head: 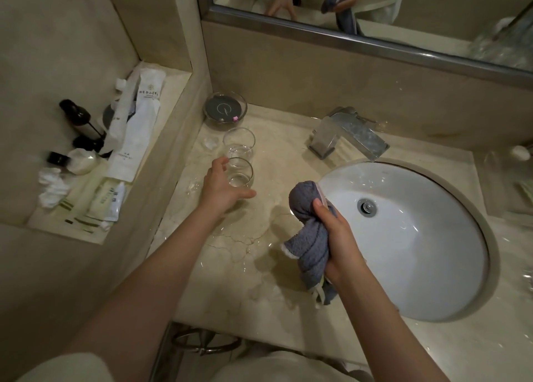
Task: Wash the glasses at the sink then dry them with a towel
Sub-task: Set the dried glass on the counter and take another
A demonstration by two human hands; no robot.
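Two clear glasses stand upright on the wet marble counter left of the sink [450,292]: a near glass [241,171] and a far glass [239,142] touching behind it. My left hand [222,183] is beside the near glass, fingers loosely spread around its left side, thumb below it; I cannot tell whether they touch it. My right hand [340,237] grips a bunched grey-blue towel [308,228] over the counter at the sink's left rim. The faucet [346,133] shows no running water.
A glass bowl with a dark disc [225,110] sits at the counter's back corner. A recessed shelf on the left holds toiletry packets [135,127], dark bottles [76,116] and crumpled tissue [53,187]. A mirror [375,9] hangs above. Water puddles lie on the counter [242,254].
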